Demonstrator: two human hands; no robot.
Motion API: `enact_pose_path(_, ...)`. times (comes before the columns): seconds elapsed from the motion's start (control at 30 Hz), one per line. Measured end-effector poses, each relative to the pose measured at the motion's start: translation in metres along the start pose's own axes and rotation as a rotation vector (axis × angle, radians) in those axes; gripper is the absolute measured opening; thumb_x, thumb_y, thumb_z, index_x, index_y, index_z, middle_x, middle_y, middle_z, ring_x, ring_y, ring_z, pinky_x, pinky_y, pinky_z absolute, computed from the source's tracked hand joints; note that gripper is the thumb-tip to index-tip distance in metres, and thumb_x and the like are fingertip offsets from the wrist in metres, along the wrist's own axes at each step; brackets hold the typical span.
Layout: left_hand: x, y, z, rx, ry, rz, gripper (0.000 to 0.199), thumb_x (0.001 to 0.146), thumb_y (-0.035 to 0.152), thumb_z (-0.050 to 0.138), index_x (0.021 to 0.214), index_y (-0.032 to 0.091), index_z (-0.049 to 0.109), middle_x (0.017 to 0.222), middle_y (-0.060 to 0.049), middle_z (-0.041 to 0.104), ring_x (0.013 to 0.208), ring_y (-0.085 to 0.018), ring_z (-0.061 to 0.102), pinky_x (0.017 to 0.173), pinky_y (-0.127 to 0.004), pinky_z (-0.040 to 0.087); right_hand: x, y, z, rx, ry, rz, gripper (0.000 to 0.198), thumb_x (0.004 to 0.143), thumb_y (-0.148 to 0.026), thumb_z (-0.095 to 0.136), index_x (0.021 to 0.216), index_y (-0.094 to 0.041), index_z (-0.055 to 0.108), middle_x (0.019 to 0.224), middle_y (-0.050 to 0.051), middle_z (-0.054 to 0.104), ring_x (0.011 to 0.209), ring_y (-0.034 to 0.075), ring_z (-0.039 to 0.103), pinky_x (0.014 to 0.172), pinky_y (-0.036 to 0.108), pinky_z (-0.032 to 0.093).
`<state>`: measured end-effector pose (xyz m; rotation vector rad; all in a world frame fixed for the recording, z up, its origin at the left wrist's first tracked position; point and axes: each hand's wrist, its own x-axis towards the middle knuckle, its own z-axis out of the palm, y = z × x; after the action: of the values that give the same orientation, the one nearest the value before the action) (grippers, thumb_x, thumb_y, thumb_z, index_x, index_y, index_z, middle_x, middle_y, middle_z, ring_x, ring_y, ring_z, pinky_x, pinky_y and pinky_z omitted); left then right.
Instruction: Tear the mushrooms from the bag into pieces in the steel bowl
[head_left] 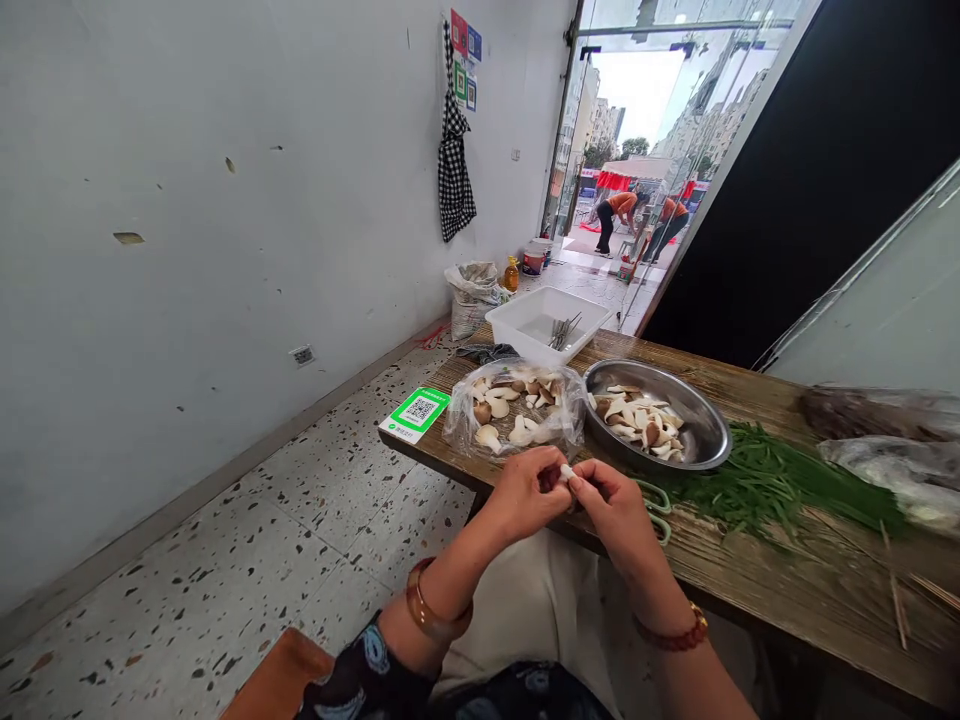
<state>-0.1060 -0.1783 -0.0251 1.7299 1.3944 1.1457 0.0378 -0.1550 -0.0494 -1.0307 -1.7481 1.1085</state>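
Note:
My left hand (534,492) and my right hand (611,505) meet over the near table edge, fingers pinched together on a small white piece of mushroom (567,471). Most of that piece is hidden by my fingertips. Just beyond my left hand, a clear plastic bag (457,425) lies spread open with brown and white mushrooms (499,405) inside. A steel bowl (709,440) behind my right hand holds torn mushroom pieces (641,420). Green-handled scissors (658,510) lie beside my right hand, partly covered by it.
Green chives (787,480) spread right of the bowl, near thin wooden skewers (896,590) and plastic bags (892,460). A white tub (517,330) with metal utensils stands at the back of the table (742,570). A QR-code sign (418,412) sits at the left corner.

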Motion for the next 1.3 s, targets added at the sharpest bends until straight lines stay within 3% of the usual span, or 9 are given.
enact_pose_path(0.2,0.001,-0.007,-0.003,-0.069,-0.032,-0.028,0.007,0.060,0.010,0.046,0.061,0.016,0.046,0.058,0.005,0.039,0.058,-0.008,0.034,0.054,-0.023,0.025,0.000,0.001,-0.011,0.037,0.112,0.050,0.022,0.080,-0.034,0.058,0.066,-0.018,0.056,0.058,-0.004,0.047,0.055,0.011,0.041,0.053,0.023,0.034)
enact_pose_path(0.37,0.003,-0.014,-0.002,-0.276,-0.061,-0.086,0.005,0.065,0.013,0.051,0.069,0.015,0.053,0.062,0.004,0.046,0.059,-0.008,0.040,0.056,-0.022,0.030,-0.001,-0.004,-0.027,0.153,0.107,0.052,0.026,0.082,-0.043,0.061,0.077,-0.017,0.064,0.068,0.000,0.058,0.062,0.013,0.050,0.058,0.024,0.041)
enact_pose_path(0.5,0.024,-0.007,0.006,-0.457,0.018,-0.090,0.014,0.071,0.022,0.058,0.082,0.014,0.060,0.068,0.002,0.053,0.062,-0.009,0.047,0.058,-0.021,0.036,0.004,-0.017,-0.043,-0.005,0.210,-0.014,0.031,0.082,-0.046,0.062,0.095,-0.018,0.068,0.079,0.003,0.067,0.068,0.016,0.057,0.064,0.027,0.046)
enact_pose_path(0.7,0.088,0.019,0.038,-0.560,0.117,0.019,0.032,0.073,0.020,0.061,0.104,0.015,0.059,0.072,0.001,0.058,0.058,-0.008,0.052,0.057,-0.021,0.043,0.043,-0.021,-0.088,-0.300,0.513,-0.211,0.036,0.083,-0.048,0.058,0.102,-0.018,0.068,0.080,0.004,0.068,0.067,0.017,0.060,0.067,0.032,0.049)
enact_pose_path(0.87,0.104,0.012,0.049,-0.402,0.169,0.083,0.045,0.071,0.021,0.066,0.115,0.016,0.059,0.112,-0.010,0.062,0.070,-0.012,0.061,0.066,-0.026,0.051,0.053,0.004,-0.116,-0.522,0.549,-0.281,0.042,0.084,-0.045,0.054,0.113,-0.016,0.066,0.115,0.014,0.066,0.093,0.024,0.064,0.086,0.042,0.050)
enact_pose_path(0.93,0.094,-0.001,0.041,-0.369,0.191,0.061,0.043,0.073,0.022,0.063,0.116,0.017,0.059,0.110,-0.010,0.064,0.071,-0.012,0.062,0.067,-0.027,0.051,0.038,0.011,-0.110,-0.485,0.585,-0.302,0.039,0.086,-0.043,0.054,0.113,-0.018,0.066,0.117,0.013,0.066,0.098,0.024,0.063,0.088,0.041,0.050)
enact_pose_path(1.03,0.073,-0.025,0.016,-0.317,0.253,-0.020,0.034,0.076,0.023,0.059,0.110,0.016,0.062,0.097,-0.007,0.067,0.071,-0.013,0.063,0.065,-0.025,0.050,0.008,0.015,-0.084,-0.357,0.547,-0.217,0.032,0.088,-0.041,0.053,0.110,-0.022,0.067,0.109,0.009,0.069,0.091,0.022,0.066,0.082,0.037,0.052)
enact_pose_path(1.2,0.050,-0.061,-0.038,-0.079,0.380,-0.120,0.024,0.080,0.030,0.056,0.095,0.015,0.066,0.083,-0.005,0.068,0.068,-0.015,0.062,0.066,-0.027,0.049,-0.020,0.028,-0.031,-0.208,0.217,-0.127,0.029,0.089,-0.040,0.052,0.106,-0.021,0.068,0.097,0.007,0.073,0.082,0.020,0.068,0.077,0.034,0.054)
enact_pose_path(1.3,0.047,-0.072,-0.054,0.200,0.364,-0.091,0.020,0.080,0.027,0.055,0.091,0.016,0.068,0.084,-0.005,0.068,0.074,-0.017,0.061,0.071,-0.030,0.048,-0.020,0.044,-0.013,-0.161,0.108,-0.076,0.032,0.091,-0.040,0.048,0.105,-0.019,0.068,0.086,0.006,0.073,0.071,0.018,0.068,0.068,0.032,0.054)
